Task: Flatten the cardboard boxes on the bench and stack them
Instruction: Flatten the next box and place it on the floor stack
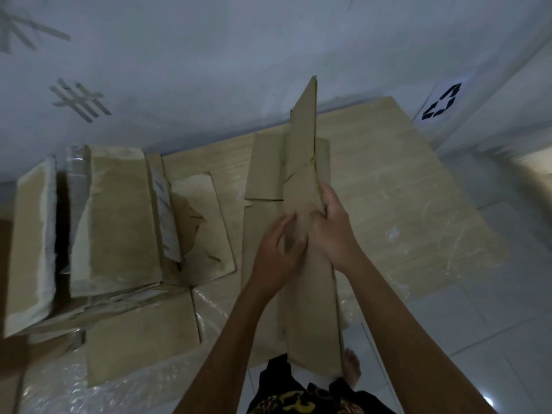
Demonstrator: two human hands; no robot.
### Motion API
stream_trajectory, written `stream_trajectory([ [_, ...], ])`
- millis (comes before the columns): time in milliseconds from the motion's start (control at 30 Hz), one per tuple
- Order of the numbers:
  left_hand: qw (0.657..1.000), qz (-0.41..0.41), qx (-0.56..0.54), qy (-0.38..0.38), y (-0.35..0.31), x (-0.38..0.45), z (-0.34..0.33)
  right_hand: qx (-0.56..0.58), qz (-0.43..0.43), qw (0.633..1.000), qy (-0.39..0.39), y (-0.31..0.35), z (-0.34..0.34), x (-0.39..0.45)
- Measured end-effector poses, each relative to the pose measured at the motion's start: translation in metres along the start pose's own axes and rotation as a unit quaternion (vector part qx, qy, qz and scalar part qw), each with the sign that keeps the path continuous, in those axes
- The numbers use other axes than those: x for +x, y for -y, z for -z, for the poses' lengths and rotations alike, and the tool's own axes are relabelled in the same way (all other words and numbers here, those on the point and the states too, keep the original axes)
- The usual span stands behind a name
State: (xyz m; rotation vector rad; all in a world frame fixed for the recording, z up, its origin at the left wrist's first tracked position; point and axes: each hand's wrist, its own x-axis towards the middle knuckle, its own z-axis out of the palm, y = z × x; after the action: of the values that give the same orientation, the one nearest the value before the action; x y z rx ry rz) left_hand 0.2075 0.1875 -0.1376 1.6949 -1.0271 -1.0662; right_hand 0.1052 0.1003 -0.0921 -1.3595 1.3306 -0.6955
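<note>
A long, folded brown cardboard box [303, 144] stands on edge in front of me, running from near my waist up toward the wall. My right hand [334, 231] grips its right edge, fingers curled round it. My left hand [276, 255] presses against its left face with curled fingers. Beneath it a flattened cardboard sheet [265, 168] lies on the wooden bench [388, 180]. An open, torn box [119, 222] with raised flaps sits at the left.
A white wall stands behind the bench, with tape marks [79, 100] on it. A recycling sign [442, 103] hangs at the right. Clear plastic wrap [215, 312] covers the bench's near edge. White floor tiles [493, 324] lie to the right; my bare foot [352, 369] is below.
</note>
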Motion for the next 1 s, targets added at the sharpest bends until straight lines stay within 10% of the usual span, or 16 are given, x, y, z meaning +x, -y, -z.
stream_trajectory([
  [267, 0.966, -0.11, 0.192, -0.13, -0.045, 0.001, 0.014, 0.341, -0.066, 0.935, 0.07, 0.021, 0.042, 0.02],
  [633, 0.926, 0.022, 0.364, 0.1, 0.055, 0.029, -0.07, 0.066, -0.086, 0.994, -0.031, -0.062, 0.085, 0.031],
  [800, 0.884, 0.089, 0.451, -0.089, 0.098, 0.059, -0.039, -0.125, -0.026, 0.99, -0.063, -0.087, 0.089, 0.033],
  [1000, 0.909, 0.273, 0.257, -0.182, 0.074, 0.101, -0.026, -0.167, -0.002, 0.982, -0.092, -0.103, 0.053, 0.027],
])
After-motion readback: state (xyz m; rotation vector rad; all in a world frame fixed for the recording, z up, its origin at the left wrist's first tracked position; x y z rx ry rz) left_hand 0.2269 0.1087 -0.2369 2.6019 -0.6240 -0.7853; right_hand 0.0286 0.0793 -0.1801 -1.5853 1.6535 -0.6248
